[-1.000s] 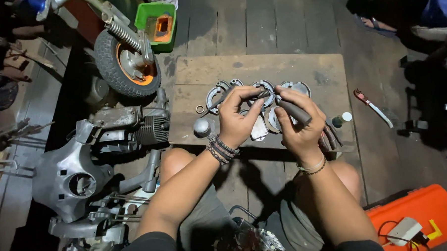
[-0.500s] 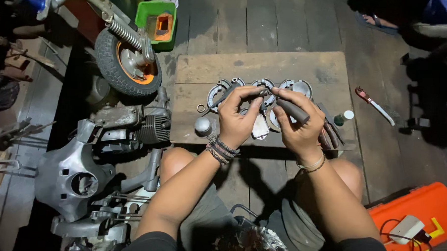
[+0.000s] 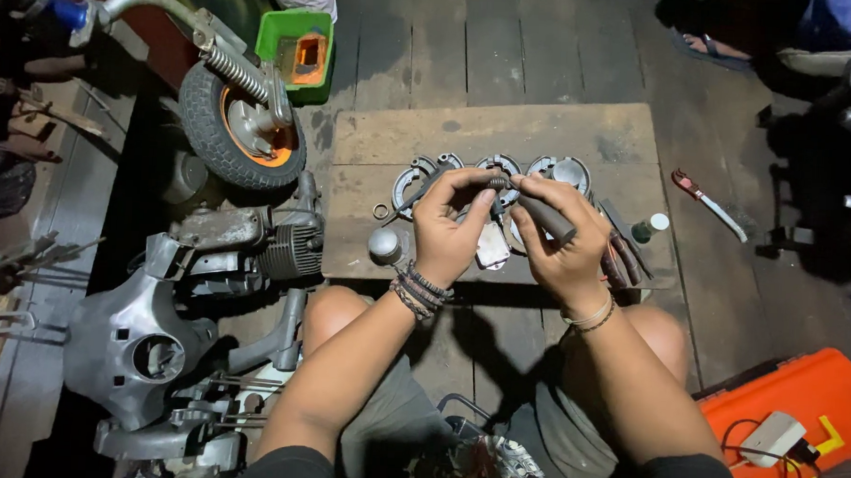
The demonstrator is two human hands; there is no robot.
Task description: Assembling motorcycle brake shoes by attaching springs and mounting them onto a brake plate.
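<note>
Both hands are up over the middle of the low wooden table [image 3: 561, 131], working close together. The right hand [image 3: 562, 239] is wrapped tight around a dark tool handle [image 3: 547, 218] that slants down to the right, fingers fully curled on it. The left hand [image 3: 450, 221] is pinched in, fingertips closed on a small metal part [image 3: 496, 183] right at the tip of that tool; what exactly the part is, too small to tell. The two hands nearly touch at the fingertips.

Just behind them on the table sits a row of round grey metal pieces [image 3: 499, 166], side by side. A small white flat piece [image 3: 492, 246] lies under the hands, and a rounded grey knob [image 3: 385, 244] rests just left of the left wrist. A small bottle with a white cap [image 3: 650, 226] stands near the table's right edge.

Off the table, on the plank floor, a red-handled tool [image 3: 708, 204] lies to the right. An orange case [image 3: 797, 412] sits at lower right. To the left stand a small wheel with an orange hub [image 3: 243, 129], a green box [image 3: 299, 39] and a finned engine [image 3: 255, 247].
</note>
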